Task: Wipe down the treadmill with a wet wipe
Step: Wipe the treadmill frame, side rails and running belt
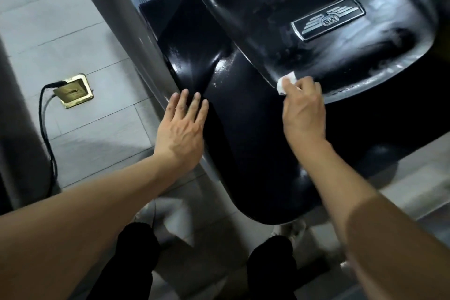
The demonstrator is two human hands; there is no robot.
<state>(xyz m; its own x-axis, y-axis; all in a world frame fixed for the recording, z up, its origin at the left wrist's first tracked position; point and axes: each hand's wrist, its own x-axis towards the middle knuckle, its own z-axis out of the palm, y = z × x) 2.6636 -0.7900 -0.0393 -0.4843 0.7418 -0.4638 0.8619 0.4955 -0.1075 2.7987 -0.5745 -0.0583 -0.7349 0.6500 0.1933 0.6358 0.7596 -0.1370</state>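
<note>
The treadmill's glossy black motor cover [243,129] fills the middle and right of the view, with a silver winged badge [327,18] on its upper panel. My right hand [304,112] grips a folded white wet wipe [285,84] and presses it against the seam below the badge panel. Damp streaks show on the panel around the badge. My left hand [181,129] rests flat on the cover's left edge, fingers straight and slightly spread.
A grey upright post [136,31] runs along the cover's left side. On the tiled floor at left, a brass floor socket [73,91] has a black cable [47,134] trailing toward me. My legs and shoes stand below the cover.
</note>
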